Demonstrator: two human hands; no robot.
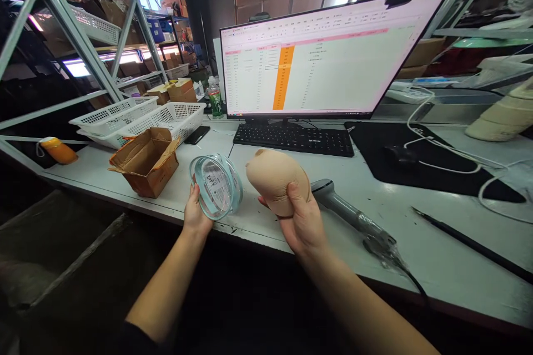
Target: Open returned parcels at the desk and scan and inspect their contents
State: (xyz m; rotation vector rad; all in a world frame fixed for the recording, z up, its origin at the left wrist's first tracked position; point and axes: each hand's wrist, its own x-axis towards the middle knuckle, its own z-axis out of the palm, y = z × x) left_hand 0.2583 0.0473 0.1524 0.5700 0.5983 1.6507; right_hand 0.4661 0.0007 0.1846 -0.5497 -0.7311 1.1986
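Note:
My left hand (197,212) grips a round clear plastic case (236,180) by its lower left side, holding it tilted up over the table's front edge. Inside the case lies a printed label with dark handwriting. My right hand (303,221) is closed round a beige breast form (272,175), thumb on top and fingers partly hidden beneath. The form is rounded, with a small raised tip at its upper left. A gap separates the form from the case. Left of the case stands an opened cardboard box (154,175). Just right of the form lies a grey barcode scanner (343,205).
A black keyboard (291,138) sits below a monitor (325,66) showing a spreadsheet. White baskets (166,122), a phone (197,135) and a green bottle (215,101) stand back left. To the right are a mouse pad (437,177), loose cables and a black pen-like tool (466,241).

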